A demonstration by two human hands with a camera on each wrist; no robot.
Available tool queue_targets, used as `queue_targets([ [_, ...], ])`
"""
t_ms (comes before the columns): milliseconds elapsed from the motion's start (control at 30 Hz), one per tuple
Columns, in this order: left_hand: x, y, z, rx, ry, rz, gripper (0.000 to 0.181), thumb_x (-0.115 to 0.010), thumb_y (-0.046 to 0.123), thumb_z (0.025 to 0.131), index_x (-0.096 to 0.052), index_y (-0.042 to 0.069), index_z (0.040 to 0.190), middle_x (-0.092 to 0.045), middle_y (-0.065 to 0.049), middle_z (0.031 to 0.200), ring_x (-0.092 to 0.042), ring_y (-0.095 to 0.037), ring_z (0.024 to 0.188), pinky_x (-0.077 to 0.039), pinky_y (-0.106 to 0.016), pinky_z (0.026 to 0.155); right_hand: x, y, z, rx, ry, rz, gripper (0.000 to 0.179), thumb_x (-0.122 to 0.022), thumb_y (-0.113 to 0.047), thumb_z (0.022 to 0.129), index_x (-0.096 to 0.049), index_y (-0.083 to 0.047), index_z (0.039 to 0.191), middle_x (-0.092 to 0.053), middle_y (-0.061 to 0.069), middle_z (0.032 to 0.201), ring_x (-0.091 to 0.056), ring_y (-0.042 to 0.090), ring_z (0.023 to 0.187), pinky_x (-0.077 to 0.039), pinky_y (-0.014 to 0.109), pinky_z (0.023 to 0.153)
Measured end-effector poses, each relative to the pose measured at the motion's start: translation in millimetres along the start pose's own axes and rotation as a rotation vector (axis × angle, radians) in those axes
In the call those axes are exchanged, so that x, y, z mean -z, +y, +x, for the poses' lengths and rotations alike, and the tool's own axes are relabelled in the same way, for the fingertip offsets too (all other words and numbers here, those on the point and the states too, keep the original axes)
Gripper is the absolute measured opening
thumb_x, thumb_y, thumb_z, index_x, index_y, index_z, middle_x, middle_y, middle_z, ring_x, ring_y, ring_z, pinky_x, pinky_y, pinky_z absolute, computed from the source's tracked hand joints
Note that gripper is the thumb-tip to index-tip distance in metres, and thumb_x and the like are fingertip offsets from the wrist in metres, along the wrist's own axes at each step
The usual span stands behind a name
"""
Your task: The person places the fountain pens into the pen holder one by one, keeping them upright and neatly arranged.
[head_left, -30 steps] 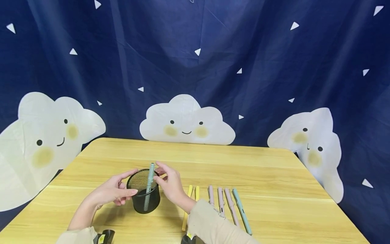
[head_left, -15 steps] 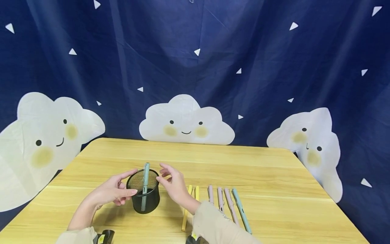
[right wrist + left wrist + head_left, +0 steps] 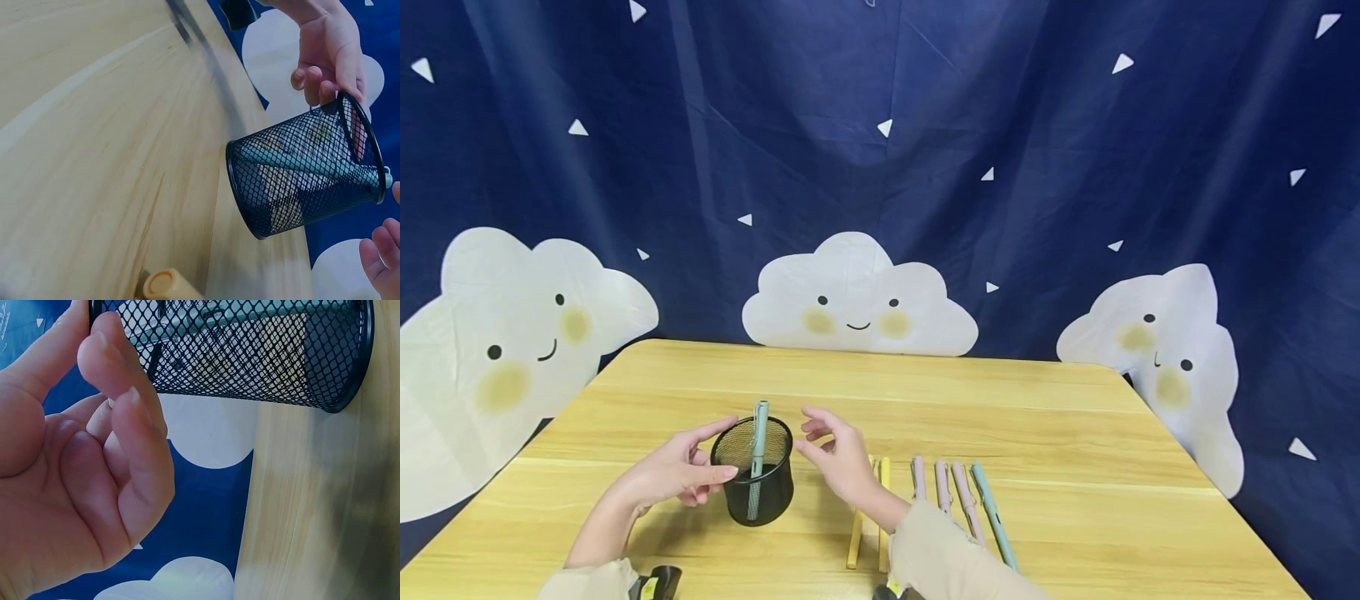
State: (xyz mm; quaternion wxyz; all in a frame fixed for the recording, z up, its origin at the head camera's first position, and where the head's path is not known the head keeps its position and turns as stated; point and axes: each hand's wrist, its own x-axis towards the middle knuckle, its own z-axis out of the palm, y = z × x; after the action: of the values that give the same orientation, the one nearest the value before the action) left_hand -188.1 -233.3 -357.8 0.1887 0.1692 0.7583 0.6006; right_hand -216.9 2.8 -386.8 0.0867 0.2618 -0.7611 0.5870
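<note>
A black mesh pen holder [image 3: 778, 492] stands upright on the table, with one teal pen [image 3: 761, 433] leaning inside it and its clipped cap above the rim. My left hand [image 3: 666, 471] holds the holder's rim from the left, thumb at the front and index finger at the back. In the left wrist view, the other fingers curl beside the mesh [image 3: 250, 362]. Just right of the holder, my right hand [image 3: 838, 458] hovers with loosely bent fingers and nothing in them. The right wrist view shows its fingertips [image 3: 384, 250] apart from the rim.
Right of the holder lie two yellow pens [image 3: 883, 500], partly under the right forearm. Further right, three pale purple pens [image 3: 967, 500] and another teal pen [image 3: 992, 508] lie in a row. A dark blue cloud-print curtain [image 3: 880, 167] hangs behind the wooden table [image 3: 700, 375].
My right hand has let go of the teal pen and drawn back to the right. The pen has tipped leftward inside the holder. My left hand has stayed at the rim.
</note>
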Motion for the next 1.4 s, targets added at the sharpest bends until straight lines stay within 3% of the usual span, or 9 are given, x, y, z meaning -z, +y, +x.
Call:
queue_targets([
  [567,-1.3,-0.1,-1.3,0.005,0.011,0.009,0.081,-0.061,0.011,0.085,-0.004,-0.005,0.140,-0.052,-0.010,0.062,-0.049,-0.012,0.048,-0.038,-0.021,0.042,22,-1,-10.4,-0.026,0.017,0.018,0.033,-0.064,-0.006,0.081,-0.057,0.002,0.112,-0.060,0.011,0.096,-0.055,0.028,0.087,-0.046,0.026,0.067],
  [800,-1.3,0.1,-1.2,-0.003,0.004,0.000,0.081,-0.061,0.011,0.085,-0.004,-0.005,0.140,-0.052,-0.009,0.062,-0.049,-0.012,0.048,-0.036,-0.020,0.043,36,-29,-18.2,-0.075,0.026,0.015,0.024,-0.061,0.002,0.081,-0.057,0.007,0.104,-0.059,0.017,0.097,-0.054,0.036,0.089,-0.046,0.028,0.069],
  [933,-1.0,0.4,-1.4,-0.005,0.004,0.004,0.081,-0.061,0.011,0.085,-0.004,-0.005,0.140,-0.052,-0.010,0.062,-0.049,-0.012,0.047,-0.037,-0.020,0.043,43,-32,-22.5,-0.106,0.038,0.027,0.022,-0.060,0.003,0.081,-0.057,0.008,0.102,-0.058,0.018,0.098,-0.053,0.037,0.091,-0.045,0.027,0.070],
  [1233,-0.4,0.6,-1.0,-0.005,0.010,0.018,0.080,-0.061,0.011,0.085,-0.004,-0.005,0.140,-0.051,-0.010,0.062,-0.049,-0.012,0.047,-0.037,-0.021,0.043,54,-1,-21.4,-0.095,0.072,0.034,0.020,-0.061,-0.003,0.082,-0.059,0.003,0.102,-0.059,0.013,0.099,-0.054,0.029,0.091,-0.046,0.023,0.070],
  [1400,-0.8,1.5,-0.8,-0.006,0.008,0.016,0.080,-0.060,0.010,0.085,-0.004,-0.006,0.140,-0.052,-0.010,0.062,-0.048,-0.012,0.047,-0.037,-0.021,0.043,58,4,-23.4,-0.073,0.082,0.039,0.021,-0.063,-0.005,0.082,-0.060,0.003,0.101,-0.059,0.014,0.099,-0.054,0.030,0.090,-0.047,0.024,0.069],
])
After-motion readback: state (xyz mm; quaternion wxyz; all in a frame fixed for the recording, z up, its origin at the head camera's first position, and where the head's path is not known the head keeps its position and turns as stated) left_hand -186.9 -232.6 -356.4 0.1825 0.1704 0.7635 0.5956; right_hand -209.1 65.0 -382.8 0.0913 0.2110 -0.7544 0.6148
